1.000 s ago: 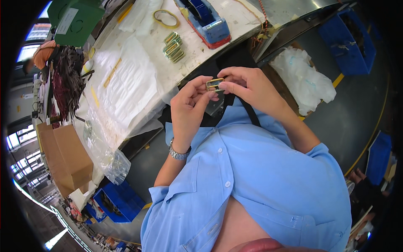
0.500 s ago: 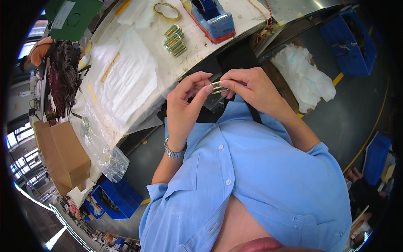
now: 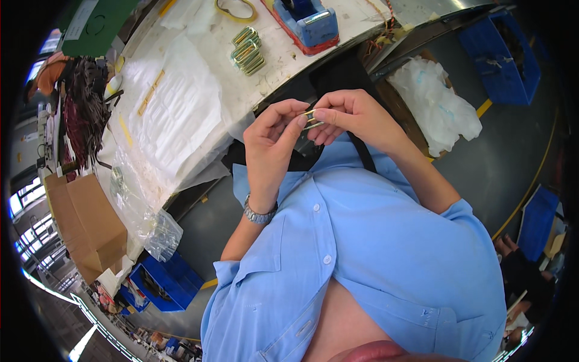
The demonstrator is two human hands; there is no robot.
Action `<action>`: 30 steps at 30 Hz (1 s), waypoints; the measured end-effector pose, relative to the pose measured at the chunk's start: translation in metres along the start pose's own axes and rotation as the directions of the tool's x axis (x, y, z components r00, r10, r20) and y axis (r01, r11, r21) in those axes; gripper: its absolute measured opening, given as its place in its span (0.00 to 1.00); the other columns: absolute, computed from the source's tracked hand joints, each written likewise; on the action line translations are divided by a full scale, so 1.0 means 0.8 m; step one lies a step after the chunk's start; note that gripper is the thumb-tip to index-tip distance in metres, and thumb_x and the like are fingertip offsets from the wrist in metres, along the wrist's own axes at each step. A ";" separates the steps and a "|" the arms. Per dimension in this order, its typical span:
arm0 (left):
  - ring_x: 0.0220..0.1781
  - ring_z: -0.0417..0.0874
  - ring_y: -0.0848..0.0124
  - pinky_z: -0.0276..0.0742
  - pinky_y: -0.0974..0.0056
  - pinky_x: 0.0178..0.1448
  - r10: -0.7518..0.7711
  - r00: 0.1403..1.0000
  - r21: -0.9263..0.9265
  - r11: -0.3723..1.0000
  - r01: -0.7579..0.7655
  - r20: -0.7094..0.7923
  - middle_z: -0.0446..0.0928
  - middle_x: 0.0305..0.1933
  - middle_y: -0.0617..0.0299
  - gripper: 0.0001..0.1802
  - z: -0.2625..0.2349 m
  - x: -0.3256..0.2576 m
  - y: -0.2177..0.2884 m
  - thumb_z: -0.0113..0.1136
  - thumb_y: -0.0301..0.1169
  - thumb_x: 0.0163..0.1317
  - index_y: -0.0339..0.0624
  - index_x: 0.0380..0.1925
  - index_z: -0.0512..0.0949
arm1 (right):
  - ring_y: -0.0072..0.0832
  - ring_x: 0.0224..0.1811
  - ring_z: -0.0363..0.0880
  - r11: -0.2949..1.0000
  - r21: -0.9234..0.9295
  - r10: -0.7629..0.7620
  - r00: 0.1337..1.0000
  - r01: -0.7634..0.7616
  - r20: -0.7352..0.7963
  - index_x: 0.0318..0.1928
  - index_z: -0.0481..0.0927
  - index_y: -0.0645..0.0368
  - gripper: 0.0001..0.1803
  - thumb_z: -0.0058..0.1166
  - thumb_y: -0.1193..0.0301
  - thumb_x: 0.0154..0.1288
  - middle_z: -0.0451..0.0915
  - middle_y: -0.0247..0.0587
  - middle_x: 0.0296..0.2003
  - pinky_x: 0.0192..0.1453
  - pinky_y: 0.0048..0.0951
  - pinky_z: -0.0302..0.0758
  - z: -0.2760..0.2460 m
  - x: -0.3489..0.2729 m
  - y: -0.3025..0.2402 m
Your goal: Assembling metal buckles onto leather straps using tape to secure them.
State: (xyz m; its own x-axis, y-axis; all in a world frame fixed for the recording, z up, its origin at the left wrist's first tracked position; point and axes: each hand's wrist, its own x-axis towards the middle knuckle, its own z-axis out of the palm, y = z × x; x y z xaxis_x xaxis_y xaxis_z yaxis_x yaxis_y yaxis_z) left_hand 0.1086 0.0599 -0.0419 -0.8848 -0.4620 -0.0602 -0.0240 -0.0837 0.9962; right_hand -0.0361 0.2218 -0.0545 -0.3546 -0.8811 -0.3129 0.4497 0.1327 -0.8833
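Observation:
A small gold-coloured metal buckle frame (image 3: 311,125) is pinched between my two hands, just off the table's edge and in front of my blue shirt. My left hand (image 3: 271,139) grips its left end with thumb and fingertips. From the other side, the thumb and fingers of my right hand (image 3: 359,117) close on the right end, covering much of it. On the table beyond lies a cluster of similar rectangular gold buckle frames (image 3: 248,53), lined up and overlapping.
The white worktable (image 3: 280,63) carries a blue tape dispenser (image 3: 316,27), a yellow tape roll (image 3: 236,9) and white plastic sheeting (image 3: 181,114). A cardboard box (image 3: 90,223) stands at the left. Bagged white plastic (image 3: 437,108) and a blue bin (image 3: 503,60) are at the right.
Both hands still hold the buckle frame; the right fingers have shifted slightly left over it and the frame is tilted more. The table's things sit a little higher and further left in view.

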 end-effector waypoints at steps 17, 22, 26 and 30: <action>0.43 0.89 0.61 0.83 0.61 0.50 0.286 0.950 0.502 0.808 -0.308 0.122 0.87 0.42 0.55 0.12 0.004 -0.005 -0.004 0.68 0.16 0.66 0.39 0.48 0.86 | 0.27 0.51 0.91 0.972 0.213 0.079 0.992 -0.099 0.102 0.52 0.82 0.63 0.10 0.64 0.69 0.80 0.89 0.41 0.48 0.60 0.34 0.90 -0.016 0.004 0.017; 0.43 0.88 0.61 0.83 0.61 0.49 0.225 0.968 0.517 0.818 -0.251 0.113 0.86 0.41 0.54 0.13 0.002 -0.006 0.001 0.69 0.17 0.65 0.38 0.49 0.86 | 0.28 0.53 0.90 0.963 0.245 0.083 0.990 -0.109 0.115 0.55 0.82 0.63 0.13 0.62 0.66 0.82 0.89 0.43 0.51 0.62 0.37 0.90 -0.013 0.006 0.023; 0.44 0.90 0.72 0.83 0.68 0.50 0.110 0.993 0.476 0.872 -0.115 0.039 0.89 0.42 0.57 0.10 0.000 -0.006 -0.003 0.70 0.21 0.70 0.34 0.50 0.87 | 0.26 0.48 0.91 0.979 0.205 0.031 0.998 -0.020 -0.050 0.55 0.84 0.65 0.14 0.64 0.66 0.81 0.90 0.39 0.47 0.53 0.28 0.88 -0.006 0.009 0.042; 0.36 0.89 0.67 0.83 0.63 0.41 0.132 0.991 0.462 0.877 -0.133 0.034 0.88 0.37 0.55 0.07 0.003 -0.008 -0.012 0.71 0.22 0.68 0.36 0.45 0.87 | 0.23 0.51 0.89 0.993 -0.085 -0.095 0.991 0.087 -0.091 0.54 0.85 0.63 0.13 0.60 0.66 0.84 0.89 0.40 0.50 0.55 0.29 0.88 0.004 0.005 0.032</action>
State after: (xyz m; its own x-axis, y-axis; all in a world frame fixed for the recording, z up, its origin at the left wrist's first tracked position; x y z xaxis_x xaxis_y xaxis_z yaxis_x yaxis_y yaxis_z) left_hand 0.1132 0.0654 -0.0508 -0.8955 -0.4388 0.0740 -0.1185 0.3955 0.9108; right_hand -0.0232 0.2204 -0.0770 -0.4687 -0.8447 -0.2584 0.3459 0.0936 -0.9336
